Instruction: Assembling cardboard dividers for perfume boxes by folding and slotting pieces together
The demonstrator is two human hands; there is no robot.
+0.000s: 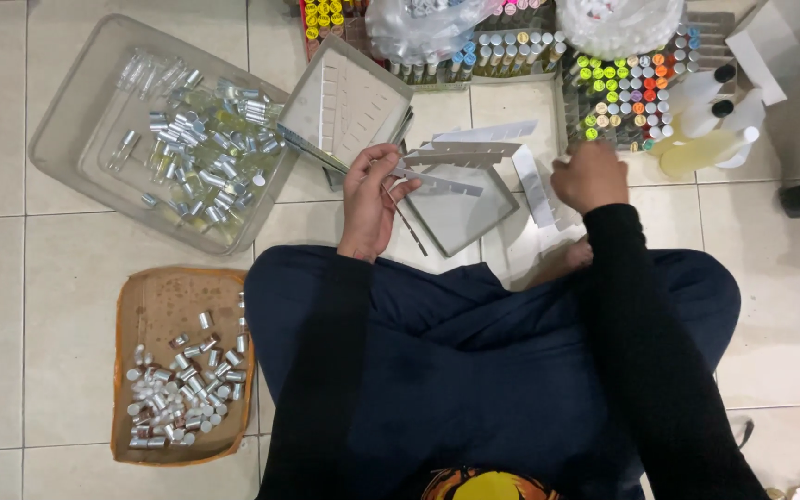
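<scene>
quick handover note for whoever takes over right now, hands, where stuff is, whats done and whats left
Left hand: pinching a slotted white card strip.
Right hand: closed, on loose strips; grip unclear.
Things: grey tray lid lies under the strips; divider box sits behind the left hand.
Done: several slotted strips stacked together.
Left: loose strips unjoined; vials in the clear bin and caps in the cardboard tray untouched.

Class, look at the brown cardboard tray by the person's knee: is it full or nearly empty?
Partly full: silver caps cover the cardboard tray's lower half; its upper part is bare.

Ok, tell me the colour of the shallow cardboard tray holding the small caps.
Brown cardboard tray, seen best in the head view.
</scene>
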